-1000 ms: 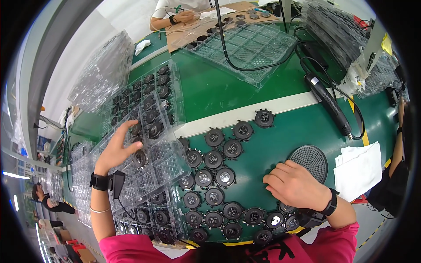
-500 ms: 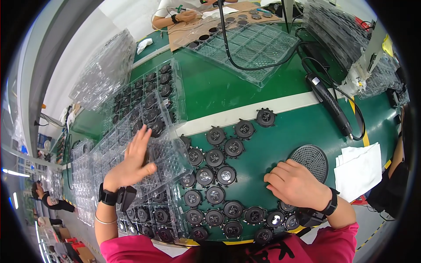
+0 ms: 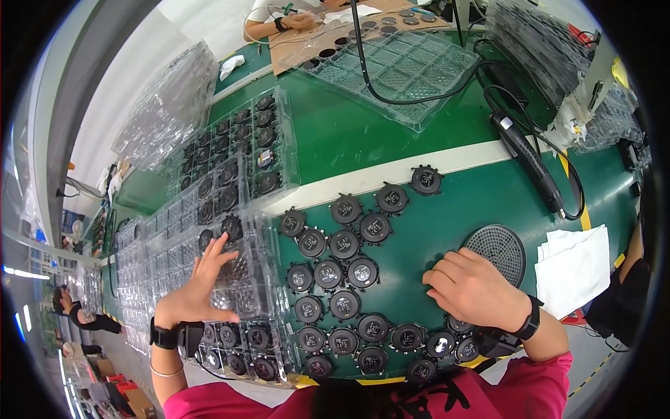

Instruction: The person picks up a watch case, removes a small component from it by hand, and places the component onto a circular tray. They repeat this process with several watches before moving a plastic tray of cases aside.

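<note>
My left hand (image 3: 199,290) is open, its thumb and fingers spread over a clear plastic tray (image 3: 255,286). Its fingertips are beside a black round watch-like module (image 3: 231,227) in a tray pocket. On the green table my right hand (image 3: 478,293) rests with curled fingers, and whatever lies inside them is hidden. Next to it is a dark round mesh disc (image 3: 497,255). Between the hands, several black round modules with small lugs, one of them a module (image 3: 345,244) near the middle, lie in loose rows.
Another clear tray with black modules (image 3: 265,136) stands farther back. At the right are a corded black electric screwdriver (image 3: 527,167) and white cloths (image 3: 572,269). An empty clear tray (image 3: 398,73) lies at the back, near a co-worker's hand (image 3: 300,21). Stacked trays (image 3: 167,105) rise at the left.
The clear tray under my left hand has gone from slanted to lying straighter, uncovering more of the far tray. My left hand has lowered and its thumb has swung down. My right hand stays put.
</note>
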`<action>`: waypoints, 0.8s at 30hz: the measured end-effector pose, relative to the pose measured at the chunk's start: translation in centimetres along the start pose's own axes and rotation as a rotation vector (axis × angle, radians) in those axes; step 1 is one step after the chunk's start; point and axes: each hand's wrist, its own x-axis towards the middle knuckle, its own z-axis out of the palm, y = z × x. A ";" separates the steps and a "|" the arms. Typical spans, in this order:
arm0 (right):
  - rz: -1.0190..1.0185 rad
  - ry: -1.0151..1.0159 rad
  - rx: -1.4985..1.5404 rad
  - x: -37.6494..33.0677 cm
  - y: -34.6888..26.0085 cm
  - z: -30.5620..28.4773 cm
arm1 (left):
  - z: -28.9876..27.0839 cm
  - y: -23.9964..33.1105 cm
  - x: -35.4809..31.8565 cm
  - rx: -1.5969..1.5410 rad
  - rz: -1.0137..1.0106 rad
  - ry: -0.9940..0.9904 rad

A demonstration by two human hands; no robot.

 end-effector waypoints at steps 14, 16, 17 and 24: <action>-0.091 -0.163 0.295 0.1 -0.4 -0.9 | 0.0 11.5 11.4 0.120 0.535 0.073; -0.163 -0.318 0.403 -0.1 -0.6 -1.1 | 0.9 12.7 14.6 0.117 0.600 0.087; -0.205 -0.393 0.459 -0.1 -0.8 -1.2 | 1.0 13.4 15.7 0.124 0.610 0.082; -0.177 -0.439 0.377 -0.4 -1.3 -0.9 | 2.3 15.9 21.1 0.133 0.727 0.073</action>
